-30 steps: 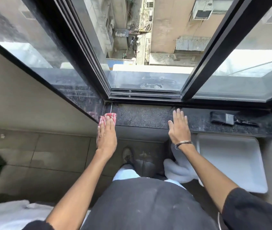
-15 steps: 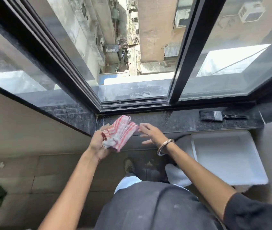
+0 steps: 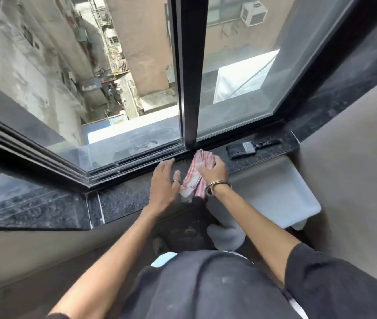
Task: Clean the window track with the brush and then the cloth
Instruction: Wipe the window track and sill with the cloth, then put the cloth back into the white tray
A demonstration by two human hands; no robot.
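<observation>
A red-and-white striped cloth point(image 3: 198, 171) lies bunched on the dark granite sill point(image 3: 123, 199), its far end near the foot of the black sash post. My right hand point(image 3: 214, 172) grips the cloth from above. My left hand point(image 3: 164, 183) hovers just left of it, fingers spread, holding nothing. The black window track point(image 3: 134, 164) runs along the sill's far edge, right beyond both hands. A black paintbrush point(image 3: 244, 148) with a metal ferrule lies flat on the sill to the right of the cloth.
A white tray point(image 3: 275, 192) sits below the sill's right end, with white fabric point(image 3: 226, 233) under it. The left window half stands open onto a deep drop to an alley. A grey wall point(image 3: 355, 157) closes the right side.
The cloth has passed from my left hand to my right hand and moved right toward the sash post. My left hand has let go and opened. The view has shifted left.
</observation>
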